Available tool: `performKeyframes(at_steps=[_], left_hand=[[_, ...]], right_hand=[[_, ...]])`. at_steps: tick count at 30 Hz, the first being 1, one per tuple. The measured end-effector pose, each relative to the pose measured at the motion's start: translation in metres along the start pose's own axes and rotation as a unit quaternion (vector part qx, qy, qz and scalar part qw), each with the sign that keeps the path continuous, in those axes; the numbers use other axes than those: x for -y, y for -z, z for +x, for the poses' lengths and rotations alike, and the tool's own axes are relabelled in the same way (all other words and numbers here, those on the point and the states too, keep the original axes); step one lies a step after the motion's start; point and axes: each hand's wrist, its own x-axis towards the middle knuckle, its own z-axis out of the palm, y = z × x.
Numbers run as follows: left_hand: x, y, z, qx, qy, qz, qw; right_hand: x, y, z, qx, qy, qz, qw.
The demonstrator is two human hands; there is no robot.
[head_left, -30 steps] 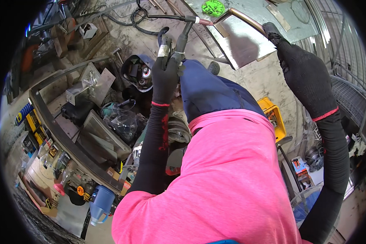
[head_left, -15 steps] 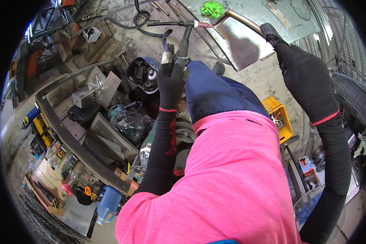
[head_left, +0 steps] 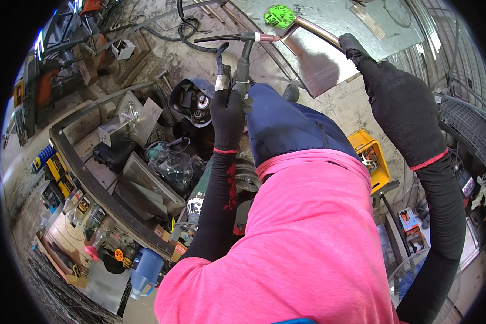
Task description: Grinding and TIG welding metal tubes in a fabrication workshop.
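My left hand (head_left: 227, 116), in a black glove with a red cuff, is closed around the handle of a TIG welding torch (head_left: 243, 65). The torch's pink nozzle (head_left: 268, 38) points right, close beside the lower end of a bent metal tube piece (head_left: 319, 32); whether they touch I cannot tell. My right hand (head_left: 402, 108), also gloved in black, has its fingers at the tube's right end and grips it. This piece lies over a shiny sheet-metal surface (head_left: 362, 60), beside a round green disc (head_left: 279, 17).
An open welding helmet (head_left: 193, 92) holding discs stands left of my leg. Further left, a metal frame (head_left: 89, 175) encloses scrap plates and bags. A yellow crate (head_left: 382, 175) sits to the right, a blue jug (head_left: 146, 267) lower left. Black cable (head_left: 186, 32) coils on the floor.
My right hand and the tube have shifted slightly left. The torch sits a little lower in the picture, partly because the whole view has moved. Both grips are unchanged.
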Motion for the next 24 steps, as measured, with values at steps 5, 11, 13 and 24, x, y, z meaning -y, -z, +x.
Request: performKeyframes(at_steps=[5,11,13,24], left_hand=[[0.014,0.002,0.0,0.001,-0.001,0.003,1.0],[0.024,0.0,0.001,-0.006,-0.022,0.005,1.0],[0.023,-0.003,0.0,-0.01,-0.03,0.011,0.999],[0.026,-0.01,-0.005,-0.021,-0.06,0.039,0.997]], right_hand=[[0.002,0.0,0.001,0.021,-0.006,-0.019,1.0],[0.008,0.002,0.002,0.031,-0.028,-0.054,0.998],[0.006,0.002,0.002,0.026,-0.022,-0.049,0.998],[0.004,-0.001,0.001,0.022,-0.014,-0.047,0.999]])
